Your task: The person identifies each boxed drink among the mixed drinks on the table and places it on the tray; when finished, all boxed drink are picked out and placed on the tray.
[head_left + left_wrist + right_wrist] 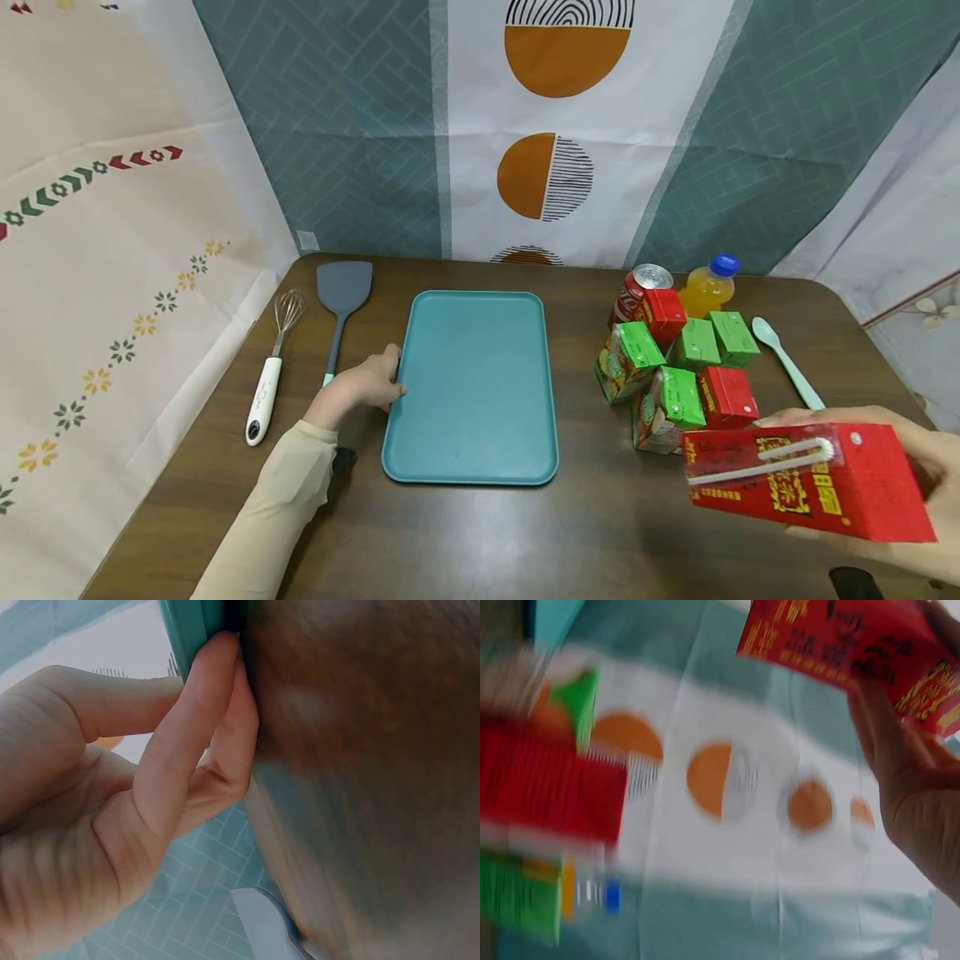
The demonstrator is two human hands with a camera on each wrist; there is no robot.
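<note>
At the left side of a teal tray [472,392], my left hand [371,379] pinches the rim between thumb and fingers. The left wrist view shows those fingers close up on the tray's edge [184,630]. My right hand [918,467] grips a red drink carton [810,483] with white straws on its side, held up at the right front. In the right wrist view the carton [832,637] lies along the fingers, above the other packs. Behind it stand red cartons [727,397] and green-topped cartons [678,398] in a cluster.
A red can [637,292] and an orange drink bottle [707,287] stand behind the cartons. A pale spoon [787,362] lies to their right. On the left lie a whisk [270,367] and a grey spatula [343,292]. Fabric curtains [352,125] border the table.
</note>
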